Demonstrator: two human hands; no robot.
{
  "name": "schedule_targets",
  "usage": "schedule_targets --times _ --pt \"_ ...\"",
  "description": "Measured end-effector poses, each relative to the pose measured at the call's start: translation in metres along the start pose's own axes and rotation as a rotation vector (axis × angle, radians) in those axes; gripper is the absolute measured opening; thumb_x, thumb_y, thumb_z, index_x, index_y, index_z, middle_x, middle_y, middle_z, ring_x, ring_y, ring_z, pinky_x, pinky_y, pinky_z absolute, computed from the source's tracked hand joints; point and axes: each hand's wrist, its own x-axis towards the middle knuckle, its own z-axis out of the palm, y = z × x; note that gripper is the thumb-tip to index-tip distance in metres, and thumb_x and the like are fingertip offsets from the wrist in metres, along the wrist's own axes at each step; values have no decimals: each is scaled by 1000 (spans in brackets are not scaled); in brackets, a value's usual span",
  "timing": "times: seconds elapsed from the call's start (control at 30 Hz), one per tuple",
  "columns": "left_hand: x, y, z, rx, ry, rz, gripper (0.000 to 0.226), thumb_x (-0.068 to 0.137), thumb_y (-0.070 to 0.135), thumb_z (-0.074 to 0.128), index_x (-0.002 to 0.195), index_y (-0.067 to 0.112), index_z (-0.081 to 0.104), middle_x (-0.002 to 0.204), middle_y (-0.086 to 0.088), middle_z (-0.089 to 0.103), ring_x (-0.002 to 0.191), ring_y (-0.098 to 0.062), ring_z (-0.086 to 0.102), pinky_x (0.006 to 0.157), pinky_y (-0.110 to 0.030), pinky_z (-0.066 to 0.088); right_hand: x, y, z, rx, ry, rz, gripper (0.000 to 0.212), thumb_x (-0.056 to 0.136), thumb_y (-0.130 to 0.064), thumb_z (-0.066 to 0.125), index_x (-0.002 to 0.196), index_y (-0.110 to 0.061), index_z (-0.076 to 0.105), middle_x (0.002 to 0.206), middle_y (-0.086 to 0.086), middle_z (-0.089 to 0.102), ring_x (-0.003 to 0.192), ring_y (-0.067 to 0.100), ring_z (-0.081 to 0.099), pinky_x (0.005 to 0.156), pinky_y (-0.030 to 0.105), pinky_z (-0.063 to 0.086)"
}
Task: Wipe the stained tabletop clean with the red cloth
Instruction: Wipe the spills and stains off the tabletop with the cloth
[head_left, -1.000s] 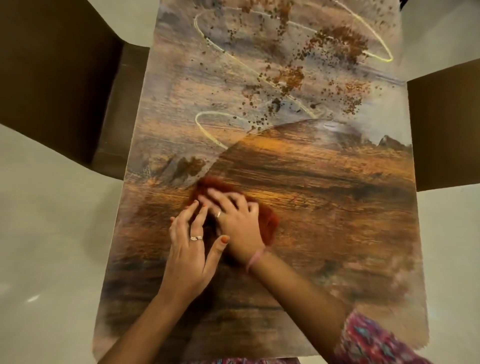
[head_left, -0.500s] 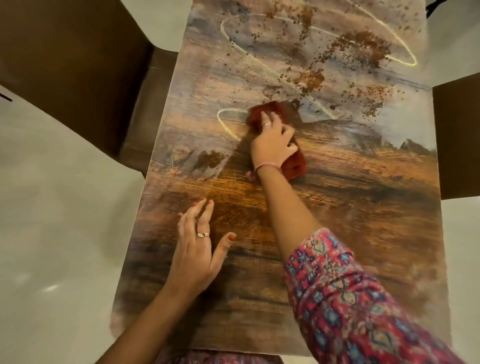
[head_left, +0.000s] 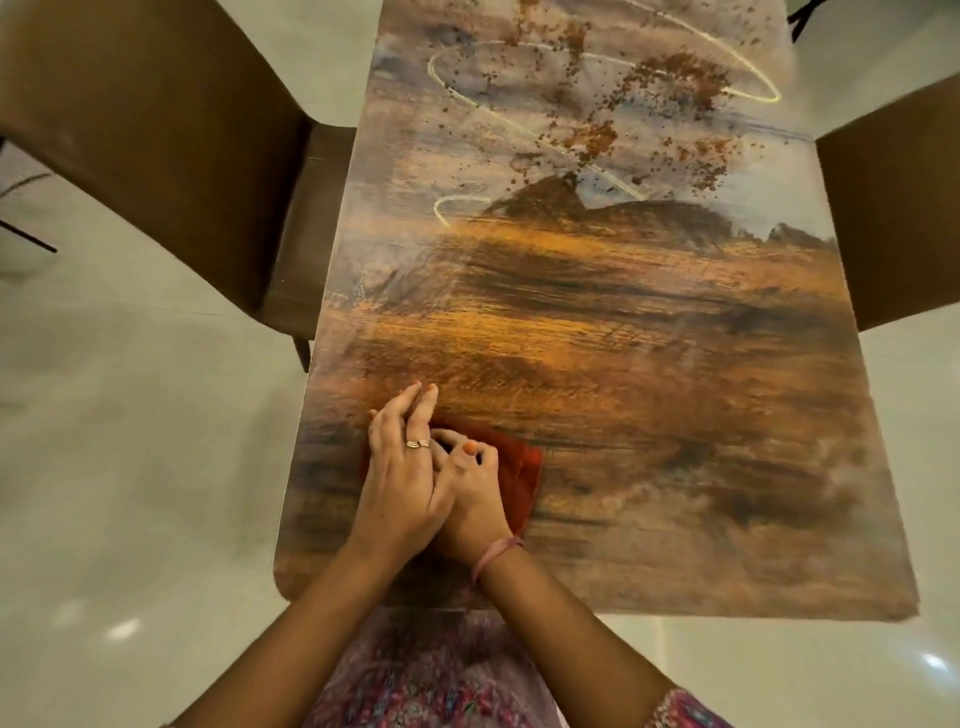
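The long wooden desk (head_left: 649, 395) with its brown streaked top runs away from the person, and near its close end lies the crumpled red cloth (head_left: 519, 475); everything here is placed from that cloth. The right hand (head_left: 470, 496) rests on top of the cloth with its fingers bent down onto the fabric, pressing it to the desk, though whether they truly clutch a fold cannot be made out; a thin pink band (head_left: 496, 556) circles that wrist, just on the near side of the cloth. The left hand (head_left: 402, 467) lies over the cloth's left part and partly over the right hand, fingers straight and close together, tips reaching past the cloth's far edge onto bare wood; a silver ring (head_left: 418, 443) sits on one finger, and the thumb crosses onto the right hand's fingers. Only the cloth's right side and a sliver at its left show from under the hands. Well beyond the cloth, at the far end of the desk, brown crumbs and rusty stains (head_left: 675, 78) are scattered, crossed by a pale yellow looping line (head_left: 452, 93). Left of the cloth, beyond the desk's edge, stands a brown padded chair (head_left: 171, 130); to the right, another brown chair back (head_left: 898, 218); pale glossy floor (head_left: 130, 467) surrounds them; a patterned pink garment (head_left: 441, 680) shows nearest the camera
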Motion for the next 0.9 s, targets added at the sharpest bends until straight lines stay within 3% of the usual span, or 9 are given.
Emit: schedule_targets --times 0.13,0.23,0.33,0.5,0.57,0.7,0.9 --pt "-25 -6 -3 12 -37 33 64 92 45 41 144 7 33 147 -12 31 139 -22 23 114 -20 -6 -4 3 4 -116 -215 -3 51 87 -44 24 126 -32 55 135 -10 51 124 17 35 87 45 36" --pt "-45 -14 -10 40 -55 28 65 92 48 40 144 9 34 148 -12 31 138 -23 23 115 -30 3 -11 -3 4 -77 -210 36 52 89 -50 25 131 -32 50 141 -11 44 130 17 31 90 42 28" --pt "-60 -20 -23 61 -69 5 71 90 57 31 144 12 33 148 -9 30 139 -22 22 115 -31 2 -14 -14 0 -72 -229 77 52 91 -56 37 138 -36 41 150 -15 32 135 17 27 93 42 24" --pt "-67 -32 -40 90 -89 -37 76 86 66 25 146 20 30 151 -5 27 139 -21 20 113 -28 2 -23 -30 3 -108 -275 155 55 91 -59 37 142 -42 29 154 -17 21 139 15 18 99 44 21" --pt "-62 -39 -45 73 -89 -26 75 87 64 27 146 17 31 149 -6 29 138 -20 21 115 -24 3 -27 -38 10 -120 -282 159 57 90 -54 44 143 -43 27 154 -18 21 139 15 18 98 45 21" --pt "-48 -52 -55 15 -68 -78 71 90 60 33 144 14 34 144 -8 33 132 -19 25 110 -41 26 -24 -45 23 -69 -206 258 45 95 -39 39 139 -46 35 151 -21 27 139 12 22 97 44 20" --pt "9 -100 -83 -74 -56 -254 67 88 56 38 143 17 35 142 -9 34 131 -25 29 107 -46 30 77 -47 41 -52 -85 284 44 89 -27 52 129 -45 49 144 -18 42 133 11 35 96 43 25"
